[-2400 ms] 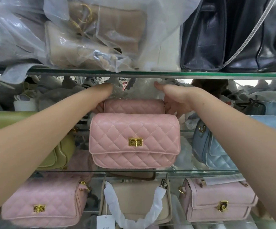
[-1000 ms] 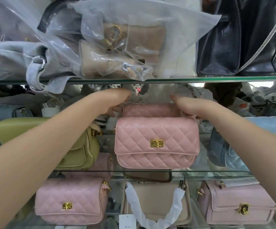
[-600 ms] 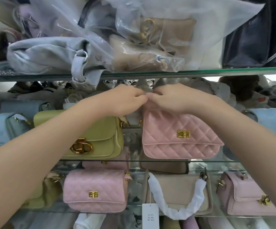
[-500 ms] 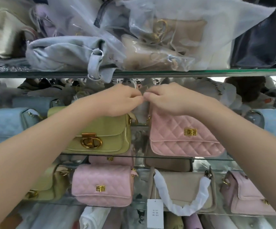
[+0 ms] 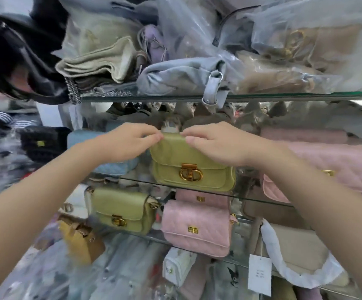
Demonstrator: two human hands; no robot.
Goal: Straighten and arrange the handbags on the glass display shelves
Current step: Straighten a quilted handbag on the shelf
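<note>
Olive handbag (image 5: 192,167) with a gold clasp (image 5: 190,174) stands upright on the middle glass shelf (image 5: 251,199), close to its front edge, flap facing the camera. Both hands meet on the bag's top edge. The left hand (image 5: 128,144) has its fingers curled, and its fingertips (image 5: 157,137) pinch the top left corner. The right hand (image 5: 221,144) lies over the top right part, with its fingertips (image 5: 189,139) bent down onto the flap and gripping it. The 2 sets of fingertips are near each other, with a short stretch of the top edge bare between them. Just left of the olive handbag, behind the left wrist, sits a pale blue quilted bag (image 5: 119,167). To its right lies a large pink quilted bag (image 5: 338,167), partly hidden by the right forearm. Above it, the upper glass shelf (image 5: 295,96) carries a grey bag (image 5: 175,76) whose strap hangs over the edge, beside clear plastic wrappers (image 5: 305,22) with tan bags (image 5: 284,70) inside. One level below the olive handbag stand another olive bag (image 5: 121,213) to the left and a smaller pink quilted bag (image 5: 197,230) straight beneath. To the right there is a beige bag (image 5: 295,250) with a white-wrapped handle and a hanging white tag (image 5: 259,273).
</note>
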